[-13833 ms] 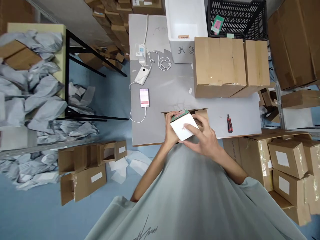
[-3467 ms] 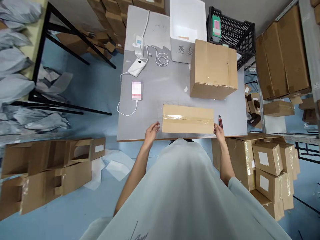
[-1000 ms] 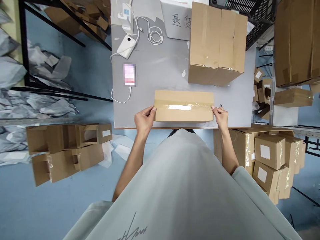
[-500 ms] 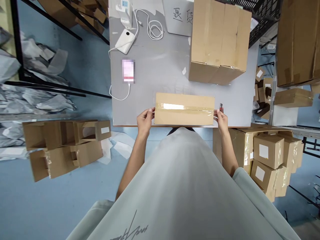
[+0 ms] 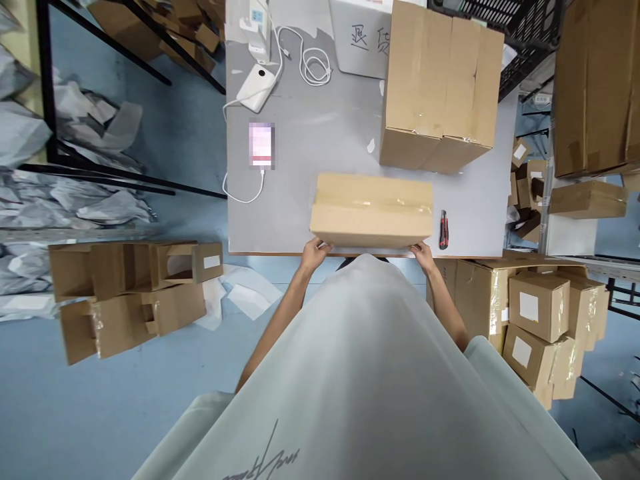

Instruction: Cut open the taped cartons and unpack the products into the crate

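Note:
A long taped cardboard box [image 5: 371, 208] lies near the front edge of the grey table [image 5: 300, 140], tilted so that its near side shows. My left hand [image 5: 315, 255] grips its lower left front corner, thumb and fingers closed on the edge. At the lower right front corner, my right hand [image 5: 423, 256] pinches the box in the same way. Some fingertips are hidden beneath the cardboard. Right of the box lies a red and black box cutter [image 5: 444, 230], touched by neither hand.
A big cardboard box [image 5: 440, 87] stands at the table's back right, beside a black crate [image 5: 530, 40]. A phone [image 5: 262, 145] on a cable, a white power bank [image 5: 257, 88] and a power strip [image 5: 257, 30] lie left. Stacked boxes [image 5: 537, 307] stand on the right.
Both hands have moved from the box's ends to its near lower corners. The box has tipped back, showing its front side. The box cutter now shows fully beside it.

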`<state>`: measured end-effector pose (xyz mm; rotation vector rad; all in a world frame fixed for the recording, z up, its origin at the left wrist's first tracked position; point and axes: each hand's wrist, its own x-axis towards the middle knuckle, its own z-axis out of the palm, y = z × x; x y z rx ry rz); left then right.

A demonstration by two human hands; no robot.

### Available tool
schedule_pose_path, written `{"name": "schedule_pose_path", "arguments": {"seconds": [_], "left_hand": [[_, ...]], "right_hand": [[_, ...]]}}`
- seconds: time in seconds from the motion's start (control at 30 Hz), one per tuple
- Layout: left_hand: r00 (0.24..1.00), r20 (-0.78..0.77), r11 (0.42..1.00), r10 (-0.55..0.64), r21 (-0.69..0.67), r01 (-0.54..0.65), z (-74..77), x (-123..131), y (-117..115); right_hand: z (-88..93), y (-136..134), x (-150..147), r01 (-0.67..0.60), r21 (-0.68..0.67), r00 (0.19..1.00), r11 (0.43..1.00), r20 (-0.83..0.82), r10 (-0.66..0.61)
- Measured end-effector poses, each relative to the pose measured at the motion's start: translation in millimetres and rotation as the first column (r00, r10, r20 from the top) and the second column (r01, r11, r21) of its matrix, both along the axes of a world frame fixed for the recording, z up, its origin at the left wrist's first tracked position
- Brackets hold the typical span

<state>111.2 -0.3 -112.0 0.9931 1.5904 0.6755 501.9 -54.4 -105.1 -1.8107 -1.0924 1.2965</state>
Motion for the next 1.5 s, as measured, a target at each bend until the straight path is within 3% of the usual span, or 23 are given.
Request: {"name": "schedule_pose_path", "arguments": {"seconds": [0.27, 0.47, 0.7, 0.9, 1.1, 1.23, 1.37, 1.5], "left_hand": [[0.991, 0.127, 0.981, -0.042, 0.193, 0.017, 17.7, -15, 22], [0.989, 0.148, 0.991, -0.004, 0.134, -0.016, 4.7, -14, 17], [0.981, 0.087, 0.985, 0.173, -0.025, -0.171, -10.6, -5, 10], [0.984, 0.087, 0.987, 0.155, -0.05, -0.151, -6.9, 3, 1], [0.986, 0.071, 0.988, 0.154, 0.001, -0.154, 21.7, -5, 0], [0.984, 0.067, 0.972, 0.163, 0.162, -0.172, 58.2, -6, 1], [0.971, -0.042, 0.897, 0.235, 0.395, -0.2, 100.8, -3, 10], [0.947, -0.138, 0.874, 0.288, 0.442, -0.201, 119.2, -3, 26]], "right_hand": [[5.9, 15, 28, 0.042, 0.083, 0.999, 0.996, 0.02, -0.044], [-1.1, 18, 27, 0.061, 0.044, 0.998, 0.997, -0.003, -0.061], [-12.9, 7, 22, 0.16, -0.085, 0.984, 0.983, -0.058, -0.166], [-4.7, -3, 5, 0.093, -0.059, 0.994, 0.994, -0.048, -0.096], [24.1, -9, 13, 0.067, 0.001, 0.997, 0.998, -0.023, -0.067], [57.0, -6, 20, 0.078, 0.137, 0.997, 0.988, 0.011, -0.08], [94.2, 8, 19, 0.125, 0.307, 0.98, 0.944, 0.11, -0.165], [110.9, 24, 14, 0.094, 0.355, 0.967, 0.93, 0.19, -0.17]]}}
